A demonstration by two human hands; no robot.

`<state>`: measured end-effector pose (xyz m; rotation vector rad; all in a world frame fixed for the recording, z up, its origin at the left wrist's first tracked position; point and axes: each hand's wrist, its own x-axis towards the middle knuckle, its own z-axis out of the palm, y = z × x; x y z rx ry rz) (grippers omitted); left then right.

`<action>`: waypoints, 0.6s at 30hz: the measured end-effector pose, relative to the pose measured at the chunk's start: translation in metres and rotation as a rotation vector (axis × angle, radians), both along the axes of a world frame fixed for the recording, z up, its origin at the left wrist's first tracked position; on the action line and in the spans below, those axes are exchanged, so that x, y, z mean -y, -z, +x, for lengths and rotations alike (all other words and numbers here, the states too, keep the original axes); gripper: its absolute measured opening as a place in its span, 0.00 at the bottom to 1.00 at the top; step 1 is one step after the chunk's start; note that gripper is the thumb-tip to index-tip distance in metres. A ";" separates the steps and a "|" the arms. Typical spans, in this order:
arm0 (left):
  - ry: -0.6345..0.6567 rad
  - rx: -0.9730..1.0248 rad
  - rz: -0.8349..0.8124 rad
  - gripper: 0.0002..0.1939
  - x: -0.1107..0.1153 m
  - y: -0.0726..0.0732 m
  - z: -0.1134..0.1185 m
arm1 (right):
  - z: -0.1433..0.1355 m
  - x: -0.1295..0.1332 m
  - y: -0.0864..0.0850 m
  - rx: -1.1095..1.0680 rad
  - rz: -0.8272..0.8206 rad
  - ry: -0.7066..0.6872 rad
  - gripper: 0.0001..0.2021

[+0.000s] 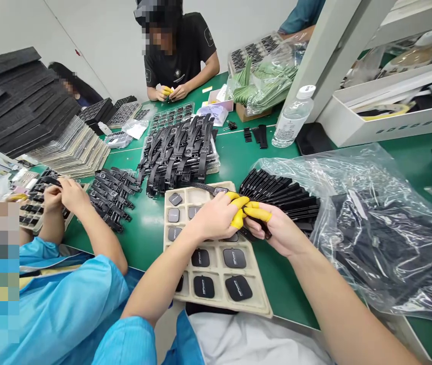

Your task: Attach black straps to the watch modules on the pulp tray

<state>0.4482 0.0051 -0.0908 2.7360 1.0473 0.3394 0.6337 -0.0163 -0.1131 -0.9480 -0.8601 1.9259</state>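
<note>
Yellow rubber-capped fingers: left hand (216, 219), right hand (282, 232) both pinch-closed on black strap (254, 234) above beige moulded tray (256, 296).

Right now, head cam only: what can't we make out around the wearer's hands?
- Small black part between left hand and right hand: mostly hidden by the yellow-capped fingers; shape unclear.
- Print on the black square pads in the beige moulded tray: too small.
- Contents of the clear plastic bag: veiled by glare and folds.
- Tray's near edge: hidden by the forearm.
</note>
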 end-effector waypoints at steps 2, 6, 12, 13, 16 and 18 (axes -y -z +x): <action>-0.011 -0.057 0.023 0.22 0.001 -0.001 0.002 | 0.000 -0.001 0.001 0.008 -0.001 -0.001 0.21; -0.012 -0.139 0.058 0.22 0.002 -0.005 0.006 | 0.000 -0.003 0.003 0.022 -0.003 0.003 0.20; -0.026 -0.173 0.049 0.23 0.002 -0.005 0.005 | -0.001 -0.004 0.005 0.043 -0.001 0.017 0.21; -0.029 -0.154 0.041 0.23 0.002 -0.004 0.005 | -0.001 -0.004 0.005 0.045 0.003 0.017 0.21; -0.024 -0.056 0.007 0.22 0.001 0.001 0.003 | -0.001 -0.004 0.003 0.044 0.034 0.009 0.21; -0.014 0.004 -0.018 0.22 0.000 0.002 0.001 | -0.001 -0.003 0.002 0.048 0.049 0.007 0.21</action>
